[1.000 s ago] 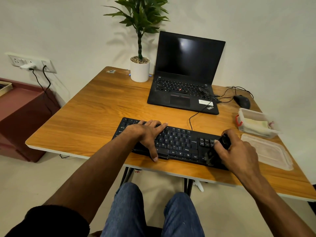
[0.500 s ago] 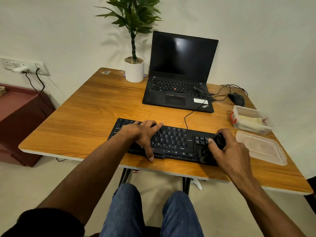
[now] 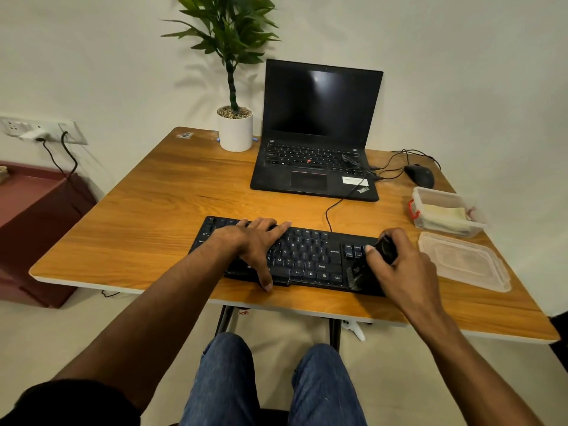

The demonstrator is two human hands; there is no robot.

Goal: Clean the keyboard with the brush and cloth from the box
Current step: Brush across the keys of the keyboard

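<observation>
Wooden desk (image 3: 147, 216) against pale wall. Left hand (image 3: 256, 244) lies flat, fingers straight, pressing on black keyboard (image 3: 310, 256). Right hand (image 3: 402, 265) curls round black brush (image 3: 373, 259), bristles touching keyboard's right end. Just right of that hand: clear lid (image 3: 464, 261); beyond it, open box (image 3: 445, 215) holding pale cloth (image 3: 444, 215).

- The keyboard (image 3: 295, 256) lies at the table's (image 3: 153, 216) near edge, mid-frame.
- The laptop (image 3: 316, 149) stands behind it; the plant (image 3: 235, 129) stands just left of the laptop.
- At frame right: mouse (image 3: 419, 175) farthest, box (image 3: 445, 215) below it, lid (image 3: 464, 261) nearest.
- The cloth (image 3: 445, 213) lies in the box.
</observation>
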